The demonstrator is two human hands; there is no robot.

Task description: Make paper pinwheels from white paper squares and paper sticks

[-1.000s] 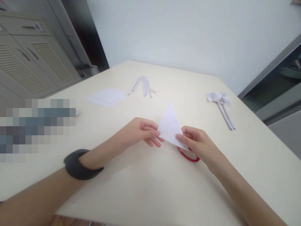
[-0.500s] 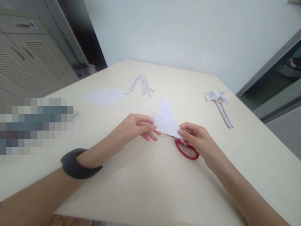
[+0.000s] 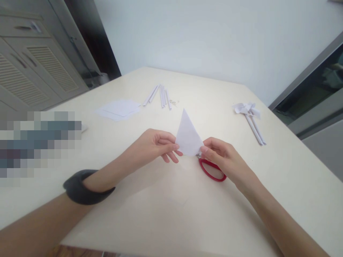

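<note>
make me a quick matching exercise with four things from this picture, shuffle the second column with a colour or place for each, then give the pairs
1. paper triangle
2. scissors
3. wristband
4. paper pinwheels

A. black
B. toward the right side of the table
C. between the left hand and the right hand, held by both
D. red-handled

Pairs: 1-C, 2-D, 3-A, 4-B

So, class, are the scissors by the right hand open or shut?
Cannot tell: one red loop of the scissors and a little metal show, but the white paper and right hand hide the rest.
</note>
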